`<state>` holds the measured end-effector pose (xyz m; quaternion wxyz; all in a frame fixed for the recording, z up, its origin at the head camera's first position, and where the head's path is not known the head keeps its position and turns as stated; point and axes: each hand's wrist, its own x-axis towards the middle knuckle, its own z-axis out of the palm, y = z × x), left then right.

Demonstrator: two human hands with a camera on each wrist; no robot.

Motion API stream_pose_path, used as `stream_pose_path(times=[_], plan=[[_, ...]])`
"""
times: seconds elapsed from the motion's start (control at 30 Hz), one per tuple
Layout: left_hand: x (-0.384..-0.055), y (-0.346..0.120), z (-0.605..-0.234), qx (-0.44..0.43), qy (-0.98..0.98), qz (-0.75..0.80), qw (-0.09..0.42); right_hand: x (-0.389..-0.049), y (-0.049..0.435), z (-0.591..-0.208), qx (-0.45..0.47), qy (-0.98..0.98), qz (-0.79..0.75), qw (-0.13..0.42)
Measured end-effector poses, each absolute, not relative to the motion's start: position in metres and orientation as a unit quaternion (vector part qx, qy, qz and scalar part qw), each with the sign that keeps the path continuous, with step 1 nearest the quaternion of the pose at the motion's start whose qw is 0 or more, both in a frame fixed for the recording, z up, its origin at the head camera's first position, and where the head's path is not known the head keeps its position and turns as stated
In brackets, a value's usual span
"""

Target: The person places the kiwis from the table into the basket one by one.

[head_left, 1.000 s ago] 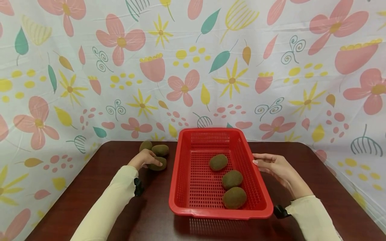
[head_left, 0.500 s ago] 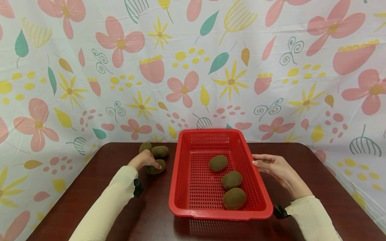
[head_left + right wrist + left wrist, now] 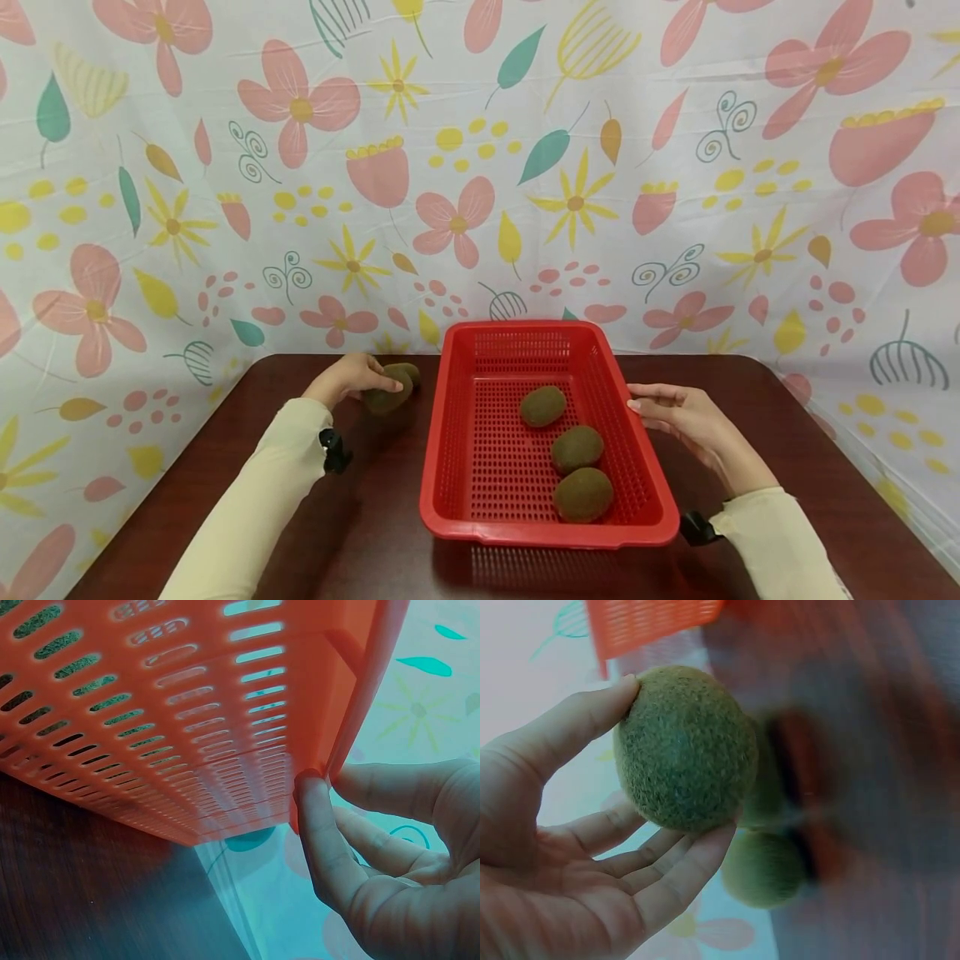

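My left hand (image 3: 348, 379) holds a brown fuzzy kiwi (image 3: 387, 397) between the thumb and fingertips at the back left. In the left wrist view this kiwi (image 3: 686, 750) appears close up, raised over the table. Behind it are two more kiwis, one of them (image 3: 763, 870) plain to see and the other mostly covered. A red plastic basket (image 3: 551, 536) stands at centre with three kiwis inside, the middle one (image 3: 577, 448) near the front one. My right hand (image 3: 697, 425) pinches the basket's right rim, as the right wrist view shows with the thumb and forefinger.
The dark wooden table (image 3: 360, 525) runs back to a flower-printed cloth (image 3: 457, 125) hanging behind it. The basket's left wall stands between the left hand and the kiwis inside.
The left hand has picked up the nearest loose kiwi and moved slightly up and back, now covering more of the kiwis behind. The right hand and basket stay as they were.
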<state>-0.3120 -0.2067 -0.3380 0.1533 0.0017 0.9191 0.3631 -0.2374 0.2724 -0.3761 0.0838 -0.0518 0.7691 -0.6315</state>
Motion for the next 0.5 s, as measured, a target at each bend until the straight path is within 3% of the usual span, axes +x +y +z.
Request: stream_pose_path(times=[0.5], plan=[[-0.314,-0.183,-0.287,0.021,0.907,0.401,0.129,-0.237,0.272,-0.376,-0.048,0.767,-0.635,0.084]])
